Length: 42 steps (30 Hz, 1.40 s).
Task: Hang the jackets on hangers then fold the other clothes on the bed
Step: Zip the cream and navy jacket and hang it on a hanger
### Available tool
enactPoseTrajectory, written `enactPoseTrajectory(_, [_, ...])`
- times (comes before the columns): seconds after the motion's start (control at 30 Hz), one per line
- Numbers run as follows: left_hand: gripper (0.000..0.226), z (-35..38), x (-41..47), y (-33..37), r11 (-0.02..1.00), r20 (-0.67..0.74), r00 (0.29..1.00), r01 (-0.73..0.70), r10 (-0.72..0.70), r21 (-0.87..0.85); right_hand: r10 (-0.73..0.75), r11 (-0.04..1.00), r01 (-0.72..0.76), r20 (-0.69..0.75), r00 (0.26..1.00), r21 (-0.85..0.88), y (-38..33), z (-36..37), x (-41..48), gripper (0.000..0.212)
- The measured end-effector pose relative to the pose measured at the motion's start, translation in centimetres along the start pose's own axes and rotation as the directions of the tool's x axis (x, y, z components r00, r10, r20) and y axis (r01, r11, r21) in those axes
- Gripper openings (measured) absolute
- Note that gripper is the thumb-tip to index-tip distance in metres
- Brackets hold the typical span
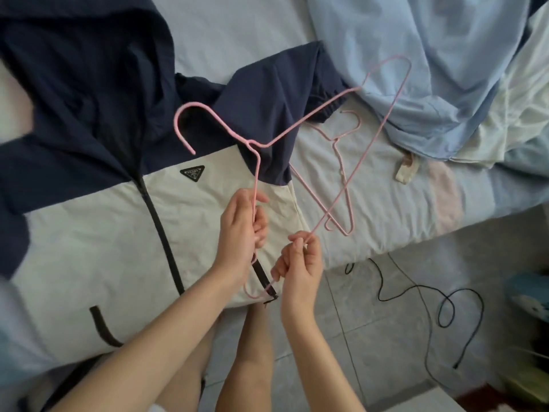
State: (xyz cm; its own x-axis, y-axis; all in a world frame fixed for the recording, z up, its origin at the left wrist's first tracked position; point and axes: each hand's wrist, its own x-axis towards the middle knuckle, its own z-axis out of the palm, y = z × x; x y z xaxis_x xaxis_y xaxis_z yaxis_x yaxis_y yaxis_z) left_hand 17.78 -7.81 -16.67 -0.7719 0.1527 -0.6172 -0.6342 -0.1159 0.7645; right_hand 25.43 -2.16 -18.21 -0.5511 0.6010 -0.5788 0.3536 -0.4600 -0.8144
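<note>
A navy and cream hooded jacket (89, 203) lies front-up on the bed, its zipper closed and a black triangular logo on the chest. Above it I hold a pink wire hanger (300, 120), hook pointing left. My left hand (242, 230) grips one of the hanger's arms. My right hand (300, 263) pinches the bottom wire near the lower corner. A second pink hanger (341, 173) lies flat on the sheet to the right of the jacket.
A light blue garment (430, 69) and a pale cream one (511, 114) lie crumpled at the bed's upper right. The bed edge (416, 242) runs diagonally; below it is a tiled floor with a black cable (445, 304). My bare legs stand at the bottom.
</note>
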Motion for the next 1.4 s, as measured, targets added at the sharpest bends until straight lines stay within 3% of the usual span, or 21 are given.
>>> enactPoseTrajectory(0.1, [0.035,-3.6,-0.7,1.7,0.980,-0.065,0.982,-0.172,0.179,0.097,-0.001,0.918,0.065,0.162,0.987,-0.390,0.9,1.9,0.4,0.013])
enactPoseTrajectory(0.17, [0.032,-6.6,-0.1,2.4,0.946,-0.047,0.964,-0.248,0.263,0.208,-0.059,0.815,0.113,0.113,0.992,-0.569,0.9,2.9,0.6,0.015])
enactPoseTrajectory(0.27, [0.027,-13.8,1.5,3.9,0.800,0.053,0.962,-0.252,0.268,0.545,-0.260,0.825,0.286,0.123,0.958,-0.487,-0.8,7.2,0.8,0.029])
enactPoseTrajectory(0.33, [0.030,-17.7,2.3,5.3,0.744,0.069,0.971,-0.220,0.228,0.631,-0.367,0.706,0.521,0.381,0.849,-0.480,-2.1,10.9,1.5,0.058])
enactPoseTrajectory(0.4, [0.036,-20.5,2.7,7.1,0.806,0.056,0.986,-0.161,0.157,0.569,-0.245,0.529,0.660,0.649,0.721,-0.533,-3.0,15.0,2.6,0.083])
enactPoseTrajectory(0.43, [0.042,-21.4,2.9,8.0,0.803,0.075,0.990,-0.140,0.119,0.579,-0.140,0.472,0.700,0.739,0.659,-0.535,-3.4,16.7,3.3,0.081])
enactPoseTrajectory(0.5, [0.058,-23.4,3.2,9.7,0.727,0.124,0.988,-0.149,0.088,0.670,0.095,0.560,0.674,0.845,0.525,-0.482,-4.4,19.9,3.4,0.049])
enactPoseTrajectory(0.57, [0.048,-24.8,3.1,11.2,0.735,0.118,0.988,-0.151,0.097,0.661,0.258,0.676,0.564,0.869,0.422,-0.474,-4.6,22.6,2.6,0.021])
enactPoseTrajectory(0.6, [0.038,-25.7,3.2,11.9,0.742,0.091,0.987,-0.158,0.130,0.651,0.290,0.666,0.572,0.873,0.391,-0.478,-4.6,24.2,2.2,0.020])
enactPoseTrajectory(0.67, [0.022,-25.7,3.6,12.3,0.657,0.055,0.957,-0.236,0.284,0.716,0.247,0.667,0.581,0.874,0.418,-0.467,-5.5,25.2,2.6,0.026])
enactPoseTrajectory(0.7, [0.012,-26.4,3.9,12.9,0.590,0.019,0.910,-0.284,0.414,0.756,0.205,0.679,0.556,0.852,0.482,-0.479,-5.9,25.9,3.2,0.029])
enactPoseTrajectory(0.73, [0.007,-27.7,4.4,13.4,0.527,-0.021,0.832,-0.331,0.555,0.782,0.152,0.716,0.497,0.805,0.574,-0.490,-6.4,27.1,4.0,0.032])
enactPoseTrajectory(0.8, [0.020,-28.9,5.7,13.4,0.473,-0.158,0.646,-0.349,0.747,0.809,0.053,0.825,0.342,0.664,0.746,-0.451,-8.0,28.2,6.2,0.041])
enactPoseTrajectory(0.87, [0.037,-30.2,7.9,13.3,0.623,-0.438,0.495,-0.309,0.750,0.718,0.027,0.917,0.208,0.575,0.818,-0.339,-9.3,30.6,7.7,0.044])
enactPoseTrajectory(0.9, [0.044,-30.1,8.7,12.9,0.721,-0.557,0.475,-0.298,0.681,0.626,0.030,0.960,0.129,0.547,0.836,-0.249,-10.0,31.3,8.3,0.041])
enactPoseTrajectory(0.97, [0.049,-30.3,11.1,11.8,0.838,-0.653,0.537,-0.241,0.535,0.489,0.032,0.997,0.008,0.524,0.851,-0.074,-10.7,33.6,9.3,0.036])
enactPoseTrajectory(1.0, [0.048,-30.5,12.6,11.2,0.845,-0.635,0.598,-0.145,0.489,0.514,0.023,1.000,-0.028,0.538,0.843,0.002,-10.6,35.1,9.9,0.037])
enactPoseTrajectory(1.1, [0.059,-30.0,16.2,9.6,0.615,-0.492,0.735,0.131,0.466,0.777,0.009,0.991,-0.084,0.587,0.810,0.101,-9.6,38.6,11.1,0.046])
enactPoseTrajectory(1.2, [0.067,-29.3,19.3,9.4,0.496,-0.461,0.745,0.202,0.482,0.845,0.067,0.987,-0.141,0.622,0.781,0.072,-7.4,41.3,11.8,0.048])
enactPoseTrajectory(1.3, [0.051,-30.1,21.1,10.4,0.504,-0.482,0.731,0.217,0.484,0.836,0.105,0.994,-0.074,0.655,0.748,-0.074,-5.3,42.5,12.9,0.048])
enactPoseTrajectory(1.4, [0.033,-31.2,21.3,11.4,0.612,-0.466,0.732,0.085,0.497,0.786,0.139,0.962,0.073,0.700,0.700,-0.264,-4.4,42.9,14.1,0.046])
